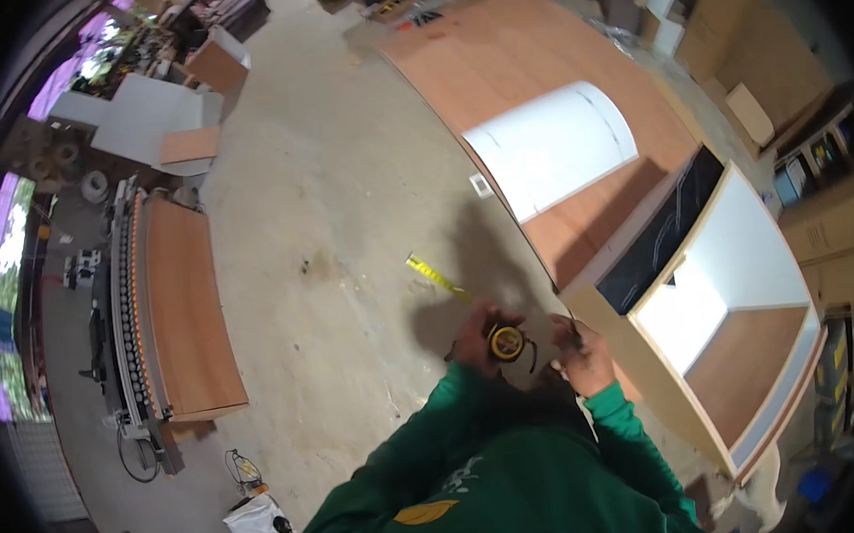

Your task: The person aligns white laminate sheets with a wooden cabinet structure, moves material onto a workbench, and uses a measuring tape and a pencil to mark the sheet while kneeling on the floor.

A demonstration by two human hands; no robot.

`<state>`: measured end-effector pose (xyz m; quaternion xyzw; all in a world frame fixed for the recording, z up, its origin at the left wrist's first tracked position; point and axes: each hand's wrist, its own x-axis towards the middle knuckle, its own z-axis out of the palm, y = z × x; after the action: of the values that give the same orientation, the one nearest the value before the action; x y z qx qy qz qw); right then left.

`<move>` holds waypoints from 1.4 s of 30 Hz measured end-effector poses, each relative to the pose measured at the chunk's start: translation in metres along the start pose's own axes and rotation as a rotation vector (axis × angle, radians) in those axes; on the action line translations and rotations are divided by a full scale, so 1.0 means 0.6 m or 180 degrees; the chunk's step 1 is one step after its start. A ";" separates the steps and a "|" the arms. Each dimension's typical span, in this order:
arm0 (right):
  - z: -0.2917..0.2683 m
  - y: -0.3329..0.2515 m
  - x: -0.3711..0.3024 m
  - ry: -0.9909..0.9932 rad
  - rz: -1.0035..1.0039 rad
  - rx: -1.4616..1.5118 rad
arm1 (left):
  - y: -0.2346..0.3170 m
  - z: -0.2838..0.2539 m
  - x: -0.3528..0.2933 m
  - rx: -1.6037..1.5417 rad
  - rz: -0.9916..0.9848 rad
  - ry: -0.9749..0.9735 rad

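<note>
My left hand [474,340] is wrapped round a yellow and black tape measure [507,342]. A short length of its yellow blade [435,274] sticks out ahead and to the left, over the concrete floor. Just right of the tape measure, my right hand [586,362] is closed with its fingers together. A small dark thing shows at those fingertips, too small to name. Close beside my right hand stands an open wooden box cabinet [750,353] with white inner walls and a brown panel inside.
A wooden table [521,47] reaches away at the right, bearing a curved white sheet [552,149] and a black panel [663,235] by the cabinet. A long machine with a roller row [133,317] and wooden top stands left. A white bag [257,526] lies lower left.
</note>
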<state>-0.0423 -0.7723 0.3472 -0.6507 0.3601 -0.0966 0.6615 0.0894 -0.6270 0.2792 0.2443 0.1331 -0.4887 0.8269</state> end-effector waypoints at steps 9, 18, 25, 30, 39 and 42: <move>-0.038 0.195 0.203 0.0203 0.0103 -0.2807 | 0.387 -0.339 0.006 0.4013 -0.0986 0.1562; 0.183 0.123 0.320 -0.0498 0.2107 -0.2204 | 0.538 -0.404 0.115 0.4788 -0.2653 0.0874; 0.272 0.157 0.419 0.0010 0.2102 -0.1512 | 0.686 -0.357 0.318 0.4892 -0.2877 0.0573; 0.276 0.164 0.503 0.0050 0.2126 -0.1150 | 0.758 -0.131 0.494 0.5237 -0.3079 -0.0386; 0.266 0.008 0.552 0.0501 0.2242 0.1391 | 0.808 0.130 0.682 0.6076 -0.3671 -0.1614; 0.317 -0.009 0.558 0.0610 0.2200 0.1775 | 0.817 0.143 0.764 0.5796 -0.4563 -0.1618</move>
<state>0.3161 -0.8221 0.2147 -0.2774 0.5760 -0.0232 0.7686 0.7388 -0.8160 0.2754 0.5083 -0.3252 -0.7896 -0.1109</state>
